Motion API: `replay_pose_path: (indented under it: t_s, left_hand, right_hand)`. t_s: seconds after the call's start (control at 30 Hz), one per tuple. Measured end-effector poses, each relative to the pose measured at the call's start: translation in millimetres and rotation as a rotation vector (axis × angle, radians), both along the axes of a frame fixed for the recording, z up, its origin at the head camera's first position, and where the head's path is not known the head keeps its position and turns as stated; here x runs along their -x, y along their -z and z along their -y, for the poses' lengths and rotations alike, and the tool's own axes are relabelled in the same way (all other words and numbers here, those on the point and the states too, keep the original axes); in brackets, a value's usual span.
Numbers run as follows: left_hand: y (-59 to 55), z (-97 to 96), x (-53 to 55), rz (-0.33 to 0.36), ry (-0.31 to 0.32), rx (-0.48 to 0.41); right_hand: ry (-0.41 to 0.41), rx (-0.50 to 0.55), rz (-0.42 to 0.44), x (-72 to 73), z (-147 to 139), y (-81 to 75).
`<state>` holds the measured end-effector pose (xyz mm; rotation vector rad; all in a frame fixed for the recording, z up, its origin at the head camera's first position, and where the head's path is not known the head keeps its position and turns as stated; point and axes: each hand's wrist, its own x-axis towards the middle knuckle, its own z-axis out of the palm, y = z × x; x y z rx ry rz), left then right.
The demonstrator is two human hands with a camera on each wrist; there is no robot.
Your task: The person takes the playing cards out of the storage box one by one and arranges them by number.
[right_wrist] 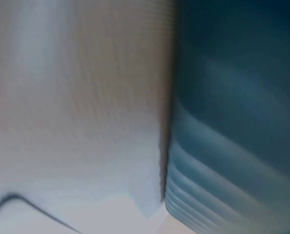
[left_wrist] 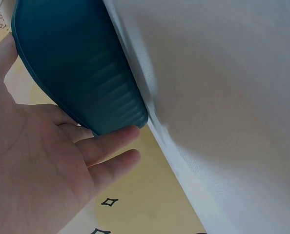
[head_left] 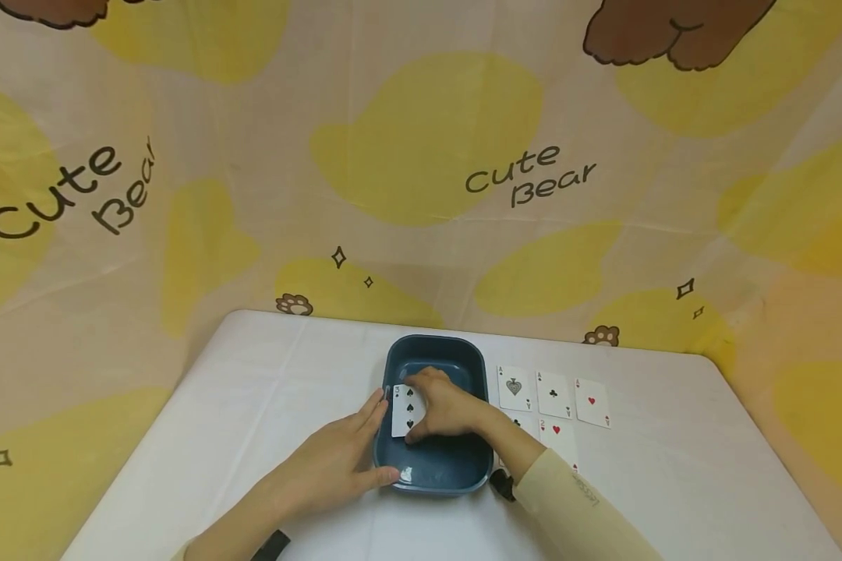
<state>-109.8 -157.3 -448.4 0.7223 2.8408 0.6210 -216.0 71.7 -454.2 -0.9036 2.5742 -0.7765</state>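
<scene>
A dark blue plastic tray (head_left: 435, 477) stands on the table. Inside it, the thumb and fingers of my right hand (head_left: 449, 407) pinch a three of spades card (head_left: 402, 413) by its opposite edges, near the left wall. Whether more cards lie beneath it cannot be seen. My left hand (head_left: 333, 461) rests against the tray's left side with its fingers extended and the thumb at the rim. The left wrist view shows the palm (left_wrist: 42, 161) and fingers along the tray's outer wall (left_wrist: 81, 63). In the right wrist view, the tray's ribbed side (right_wrist: 223, 161) appears without the hand.
Right of the tray lie an ace of spades (head_left: 514, 389), an ace of clubs (head_left: 553, 396) and an ace of hearts (head_left: 592, 405). Nearer are a two of hearts (head_left: 558, 441) and a card partly behind my right forearm. A printed cloth (head_left: 421, 140) hangs behind the white table (head_left: 302, 374).
</scene>
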Motion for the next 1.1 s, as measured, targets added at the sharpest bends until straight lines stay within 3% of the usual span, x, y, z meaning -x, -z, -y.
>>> replay_pose_path:
  t_s: [0.63, 1.1]
  left_hand:
    - [-4.3, -0.9, -1.5, 0.016, -0.007, -0.02]
    - [-4.7, -2.2, -1.7, -0.004, -0.014, -0.012]
  right_hand:
    - [0.046, 0.147, 0.009, -15.7, -24.0, -32.0]
    - [0.082, 0.155, -0.037, -26.7, -51.6, -49.7]
